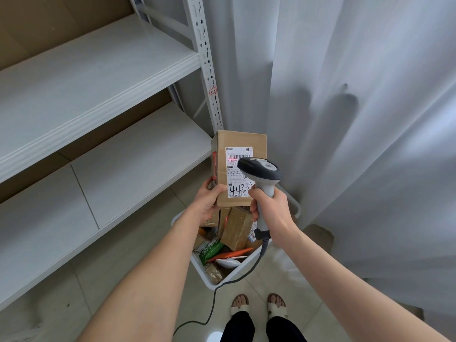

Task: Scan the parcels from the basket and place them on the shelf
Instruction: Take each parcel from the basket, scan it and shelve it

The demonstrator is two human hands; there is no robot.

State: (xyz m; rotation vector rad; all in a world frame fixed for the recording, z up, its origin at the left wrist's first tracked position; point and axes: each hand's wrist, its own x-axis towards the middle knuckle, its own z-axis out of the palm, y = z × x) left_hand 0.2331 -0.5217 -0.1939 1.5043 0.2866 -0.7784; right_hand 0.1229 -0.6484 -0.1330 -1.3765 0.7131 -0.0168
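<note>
My left hand (206,203) grips the lower left corner of a brown cardboard parcel (223,154), held up above the basket with its white shipping label (237,164) facing me. My right hand (270,209) holds the grey handle of a barcode scanner (260,170), whose dark head points at the label; red light falls on the barcode. Below both hands stands the white basket (217,280), filled with several parcels and bags. The white metal shelf (98,77) is to the left, its boards bare.
The scanner's cable (214,294) hangs down and trails over the tiled floor. A grey curtain (345,95) covers the right side. The shelf's perforated upright (208,70) rises just behind the parcel. My sandalled feet (259,307) stand close behind the basket.
</note>
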